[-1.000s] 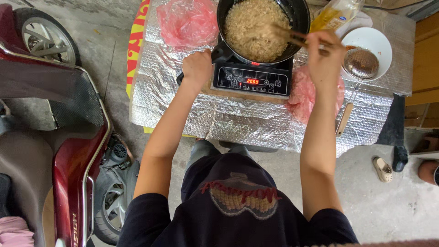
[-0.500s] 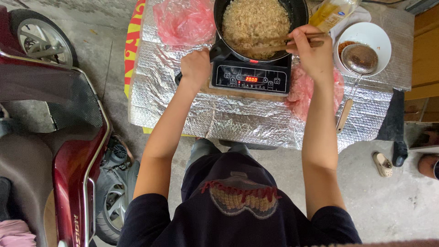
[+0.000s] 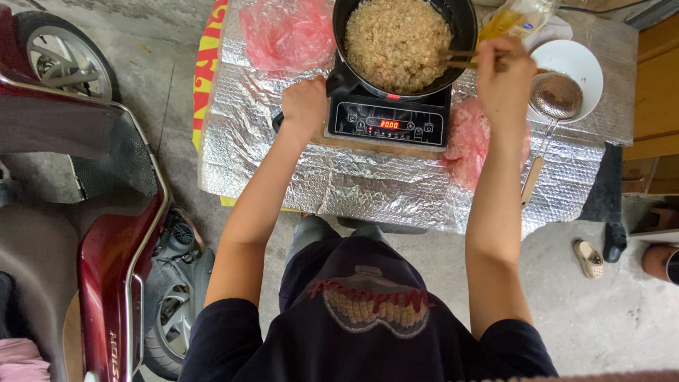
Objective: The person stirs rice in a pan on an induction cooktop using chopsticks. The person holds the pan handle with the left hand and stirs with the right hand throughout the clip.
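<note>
A black pan [image 3: 463,28] full of pale fried rice [image 3: 396,39] sits on a black induction cooker [image 3: 389,122] with a lit red display. My left hand [image 3: 304,105] grips the pan handle [image 3: 338,79] at the cooker's left side. My right hand [image 3: 503,74] holds a pair of wooden chopsticks [image 3: 463,59] whose tips reach into the right side of the rice. Both arms stretch forward over a table wrapped in silver foil [image 3: 353,184].
A white bowl [image 3: 583,60] with a metal strainer [image 3: 555,99] stands right of the cooker, an oil bottle [image 3: 513,18] behind it. Pink plastic bags [image 3: 286,32] lie left and right. A dark red scooter [image 3: 106,233] stands left; a sandal [image 3: 588,258] lies on the concrete floor.
My right hand with the chopsticks has shifted slightly, the tips drawing from the rice's middle toward the pan's right edge. The left hand stays on the handle.
</note>
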